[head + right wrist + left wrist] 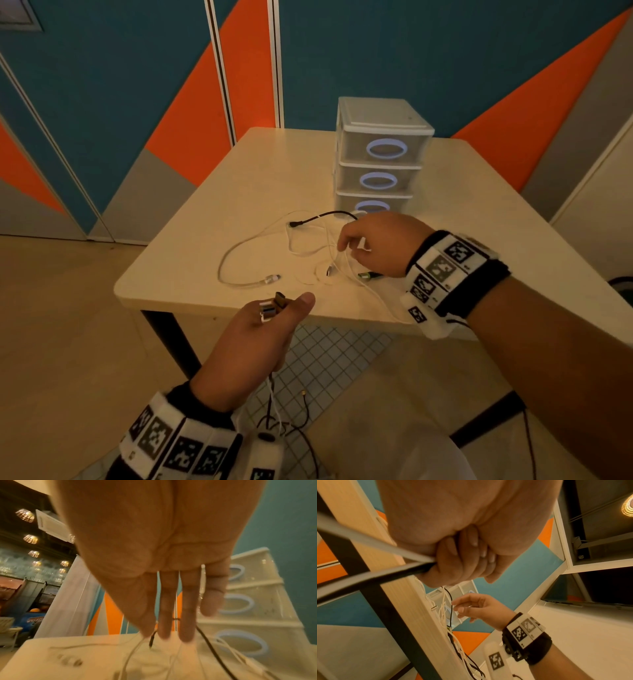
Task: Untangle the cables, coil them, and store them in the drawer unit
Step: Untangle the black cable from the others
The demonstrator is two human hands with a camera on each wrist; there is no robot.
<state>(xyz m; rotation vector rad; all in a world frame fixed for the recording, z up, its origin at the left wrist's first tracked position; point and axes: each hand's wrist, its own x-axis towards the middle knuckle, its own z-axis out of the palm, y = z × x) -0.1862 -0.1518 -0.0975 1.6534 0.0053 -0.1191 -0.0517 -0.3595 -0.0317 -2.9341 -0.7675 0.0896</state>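
A tangle of white cables (308,246) lies on the beige table (260,178), with a black cable (322,216) arching over its far side. My right hand (376,243) hovers on the tangle; its thumb and index finger pinch a white strand, with the fingers (171,601) pointing down. My left hand (263,339) is off the table's front edge and grips a bundle of cable ends, whose plugs (272,306) stick out by the thumb. In the left wrist view its fingers (465,555) curl round the cables (376,577). The drawer unit (380,154) stands behind the tangle, all three drawers closed.
Cables from my left hand hang down to the floor (284,421) over a checked mat (329,359). A white USB plug (270,279) and a greenish plug (368,275) lie near the table's front edge. Teal and orange wall panels stand behind the table.
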